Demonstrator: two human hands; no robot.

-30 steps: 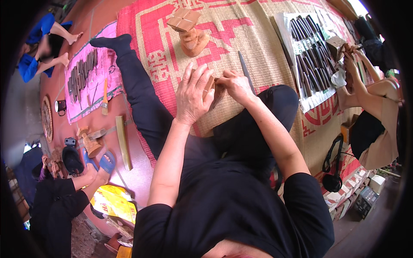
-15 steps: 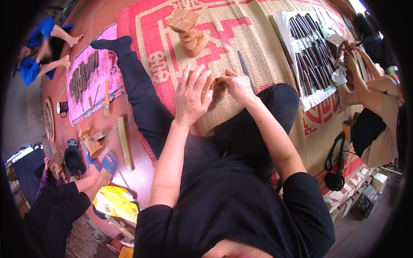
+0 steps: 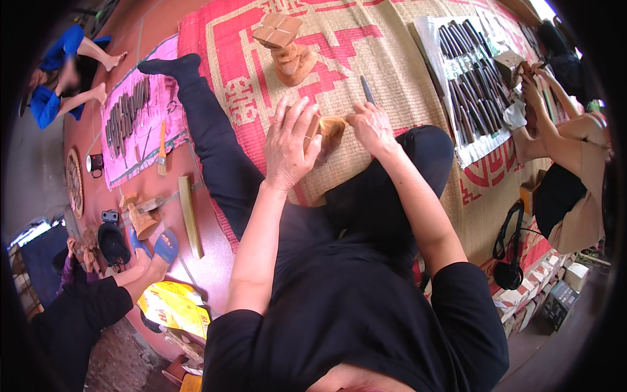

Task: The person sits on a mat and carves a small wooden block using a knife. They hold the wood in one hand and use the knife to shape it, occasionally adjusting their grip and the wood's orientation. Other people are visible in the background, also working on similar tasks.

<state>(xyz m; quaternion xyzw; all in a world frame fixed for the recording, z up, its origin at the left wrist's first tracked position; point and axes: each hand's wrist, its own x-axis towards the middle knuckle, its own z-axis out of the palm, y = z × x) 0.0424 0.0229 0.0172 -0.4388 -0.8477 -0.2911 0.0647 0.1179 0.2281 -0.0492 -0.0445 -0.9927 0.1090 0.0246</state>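
Observation:
A small carved wooden piece (image 3: pixel 334 133) lies between my hands on the woven mat, its curved brown end toward the right. My left hand (image 3: pixel 292 145) rests across its left end, fingers stretched over the wood and thumb along the near side, holding it. Just right of the carving is my right hand (image 3: pixel 371 129), fingers bent and pinched together; what they hold, if anything, is hidden. Beyond that hand a grey flat blade-like tool (image 3: pixel 368 90) lies on the mat, partly covered by it. Farther off stands another wooden carving (image 3: pixel 292 62) with a square, line-marked block on top.
Rows of dark-handled tools (image 3: pixel 471 104) lie on a white sheet at right, beside a seated person's legs (image 3: pixel 555 130). At left, more tools (image 3: pixel 127 116) rest on a pink cloth (image 3: pixel 140 163). A wooden strip (image 3: pixel 189 215), another carving (image 3: pixel 142 219) and sandalled feet (image 3: pixel 163 248) are nearby.
My right hand has moved right, off the carving's end, uncovering its curved brown side and covering more of the blade-like tool. My left hand has stayed in place.

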